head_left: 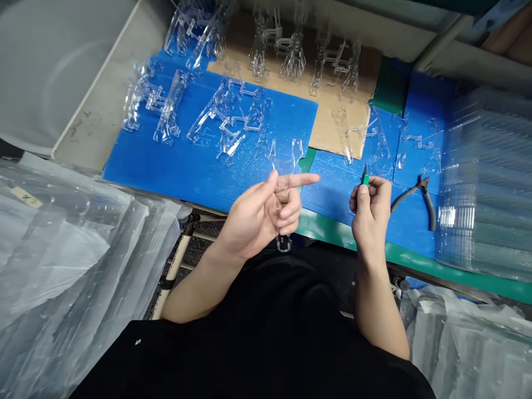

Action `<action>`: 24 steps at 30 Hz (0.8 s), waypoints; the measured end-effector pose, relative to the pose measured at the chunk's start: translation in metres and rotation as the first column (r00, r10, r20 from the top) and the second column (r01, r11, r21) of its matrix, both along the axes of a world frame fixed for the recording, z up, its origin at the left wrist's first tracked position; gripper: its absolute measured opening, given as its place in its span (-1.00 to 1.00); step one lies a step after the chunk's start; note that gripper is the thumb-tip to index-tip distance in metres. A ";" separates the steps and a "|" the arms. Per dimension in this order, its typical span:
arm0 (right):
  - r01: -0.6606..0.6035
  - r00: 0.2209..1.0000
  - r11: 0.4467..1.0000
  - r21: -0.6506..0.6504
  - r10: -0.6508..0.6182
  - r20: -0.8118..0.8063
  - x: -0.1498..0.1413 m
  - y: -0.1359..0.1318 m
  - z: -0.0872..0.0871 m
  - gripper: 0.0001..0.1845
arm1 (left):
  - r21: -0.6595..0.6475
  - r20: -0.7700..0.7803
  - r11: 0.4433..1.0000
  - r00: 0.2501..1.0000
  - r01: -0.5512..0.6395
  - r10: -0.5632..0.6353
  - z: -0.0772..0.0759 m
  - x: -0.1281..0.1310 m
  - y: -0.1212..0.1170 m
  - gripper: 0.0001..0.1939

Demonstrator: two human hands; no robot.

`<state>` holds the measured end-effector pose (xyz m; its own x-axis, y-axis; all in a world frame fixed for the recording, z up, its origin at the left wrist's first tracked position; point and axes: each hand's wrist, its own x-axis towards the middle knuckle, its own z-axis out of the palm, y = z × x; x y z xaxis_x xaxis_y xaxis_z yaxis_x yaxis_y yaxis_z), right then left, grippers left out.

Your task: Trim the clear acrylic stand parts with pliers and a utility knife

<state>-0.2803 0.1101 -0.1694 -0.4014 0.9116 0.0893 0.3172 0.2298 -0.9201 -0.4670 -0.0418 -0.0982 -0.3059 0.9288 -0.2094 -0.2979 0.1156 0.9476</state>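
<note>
My left hand (266,213) grips a clear plastic part (284,166) upright, with the index finger stretched out to the right and the other fingers curled round it. The part's forked top rises above the hand and its lower end (283,243) hangs below the palm. My right hand (371,208) is closed on a small green-handled tool (366,178) whose thin tip points up. The two hands are apart, both held above the near edge of the blue sheet (174,166).
Several clear plastic parts (233,119) lie spread over the blue sheet and a cardboard piece (332,119). Grey pliers (419,197) lie right of my right hand. Stacked clear trays (488,183) stand at the right, plastic bags (70,260) at the left.
</note>
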 end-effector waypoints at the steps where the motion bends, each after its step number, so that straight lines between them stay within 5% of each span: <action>1: -0.027 0.999 0.998 -0.057 0.026 -0.023 0.003 -0.001 0.003 -0.73 | 0.028 -0.008 0.999 0.999 -0.031 0.031 -0.007 0.002 -0.002 -0.37; 4: -0.109 0.994 0.978 -0.180 0.103 -0.047 0.015 -0.008 0.015 -0.62 | 0.117 -0.150 0.988 0.982 -0.098 0.115 -0.027 0.009 -0.008 -0.56; 8: -0.173 0.985 0.970 -0.170 0.174 -0.010 0.034 -0.024 0.037 -0.65 | 0.188 -0.450 0.982 0.889 -0.002 0.088 -0.038 0.014 -0.014 -0.77; 15: -0.402 0.908 0.909 0.109 0.381 0.172 0.056 -0.045 0.077 -0.81 | 0.298 -0.514 0.949 0.855 0.100 0.071 -0.040 0.023 -0.013 -0.75; 24: -0.493 0.856 0.814 0.308 0.390 0.338 0.071 -0.052 0.102 -0.76 | 0.386 -0.675 0.906 0.722 0.174 0.149 -0.024 0.035 -0.005 -0.83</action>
<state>-0.2091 0.0581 -0.0673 -0.8066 0.5469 0.2245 0.3012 0.7069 -0.6400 -0.4317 -0.0467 -0.1223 -0.1994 0.8786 0.4339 0.4390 -0.3158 0.8412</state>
